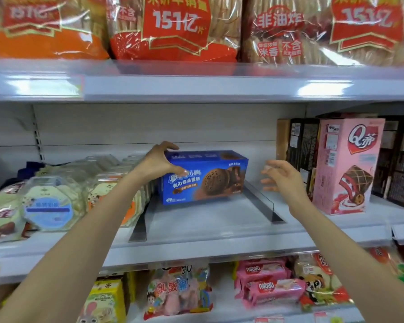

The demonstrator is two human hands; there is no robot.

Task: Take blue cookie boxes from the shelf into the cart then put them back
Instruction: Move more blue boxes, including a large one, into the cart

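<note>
A single blue cookie box [208, 177] with chocolate cookies printed on its front lies lengthwise on the middle shelf [210, 229], between two clear dividers. My left hand [160, 162] wraps the box's left end, thumb on the front face and fingers over the top edge. My right hand [281, 177] hovers to the right of the box, fingers spread, a short gap from its right end and holding nothing. No cart is in view.
A pink Q-branded cake box [345, 166] and dark boxes stand right of the divider [264, 201]. Clear tubs and bags of snacks [49, 203] crowd the left. Big cracker bags fill the upper shelf; pink wafer packs [266, 283] lie on the shelf below.
</note>
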